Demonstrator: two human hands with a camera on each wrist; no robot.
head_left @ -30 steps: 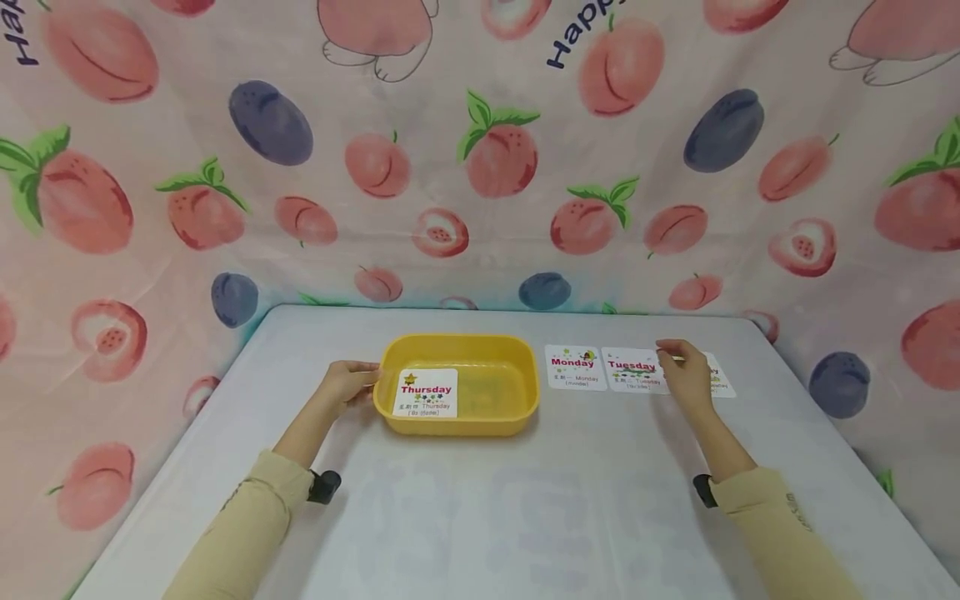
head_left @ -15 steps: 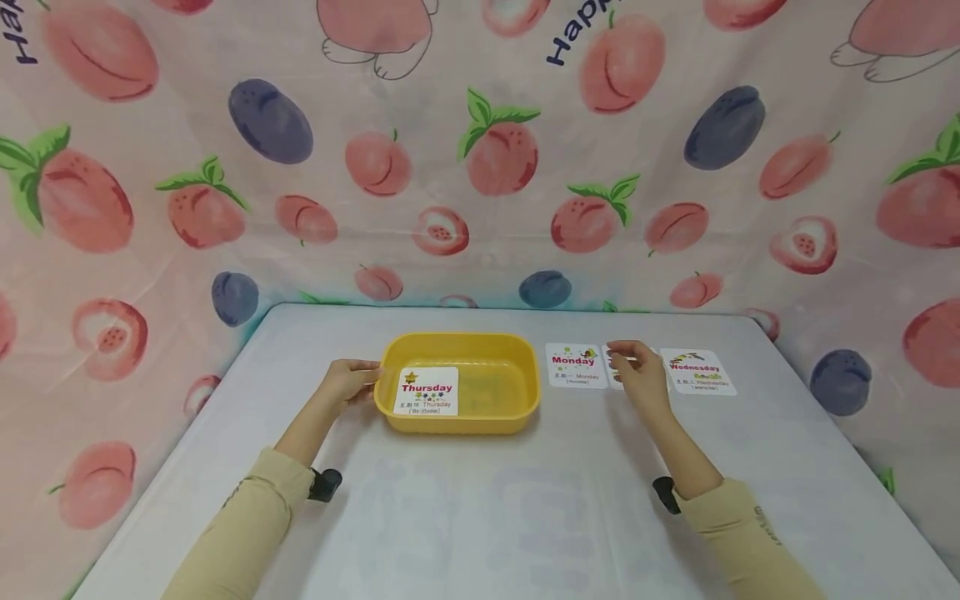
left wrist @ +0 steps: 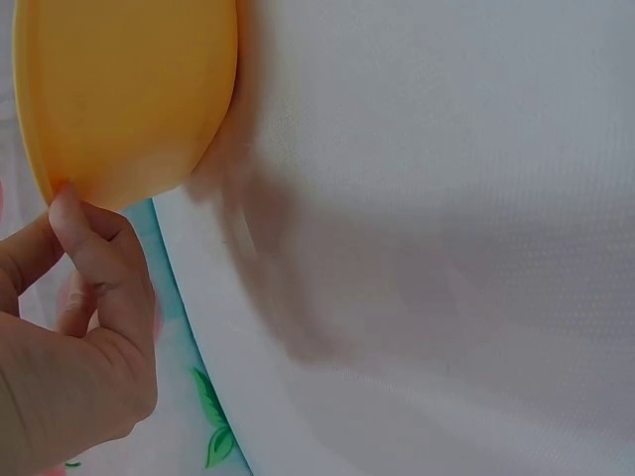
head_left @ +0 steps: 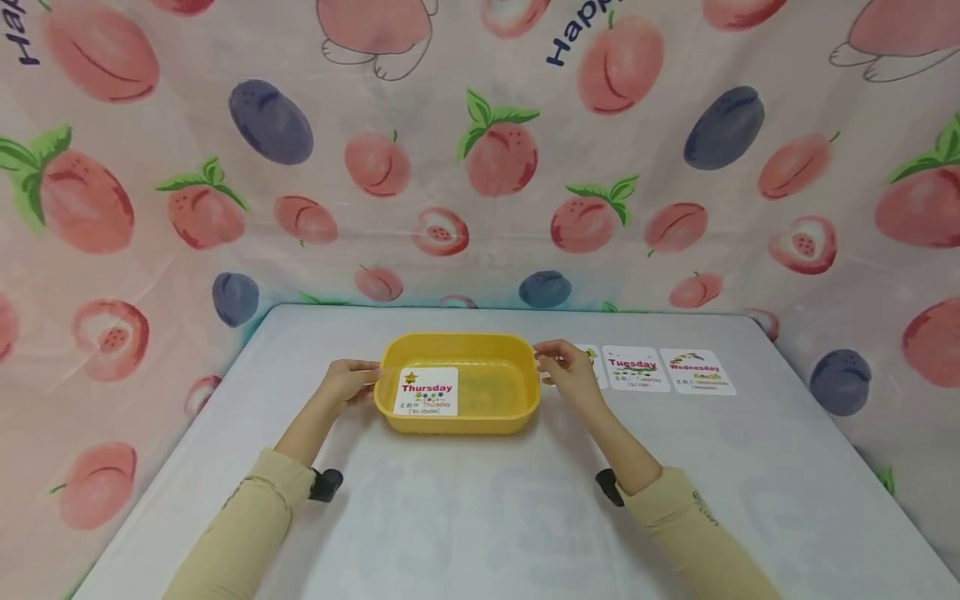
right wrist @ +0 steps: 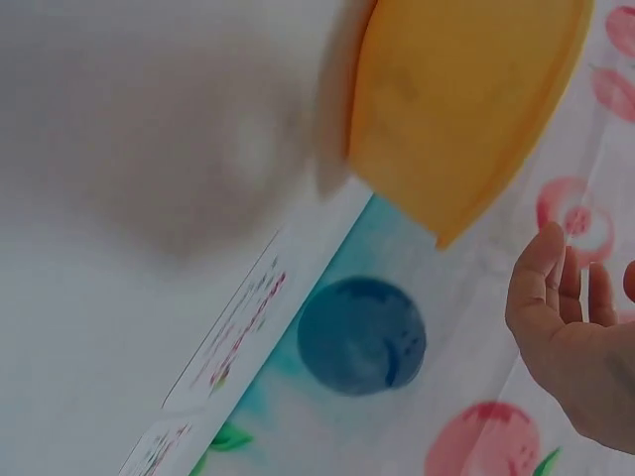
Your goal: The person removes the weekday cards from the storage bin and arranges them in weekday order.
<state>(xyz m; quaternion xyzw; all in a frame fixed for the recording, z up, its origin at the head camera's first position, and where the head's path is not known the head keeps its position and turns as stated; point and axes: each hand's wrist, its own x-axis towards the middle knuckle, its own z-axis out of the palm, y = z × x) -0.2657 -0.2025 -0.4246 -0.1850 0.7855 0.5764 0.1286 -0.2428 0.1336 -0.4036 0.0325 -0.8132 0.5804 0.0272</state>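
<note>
the yellow plastic tray (head_left: 459, 343) sat near the middle of the white table (head_left: 480, 517) with its long axis running left to right across the person's view, open side up, a "thursday" card (head_left: 426, 392) lying flat in its left half with the print reading toward the person. the left hand (head_left: 347, 383) gripped the tray's left rim, fingers curled against it, while the right hand (head_left: 570, 373) hovered just off the right rim with fingers loosely spread and holding nothing, partly covering a card beside the "tuesday" card (head_left: 634, 369) and "wednesday" card (head_left: 696, 371). a steady hold would probably have called for the right hand to take the rim opposite the left, keeping the tray level so the card stayed put.
</note>
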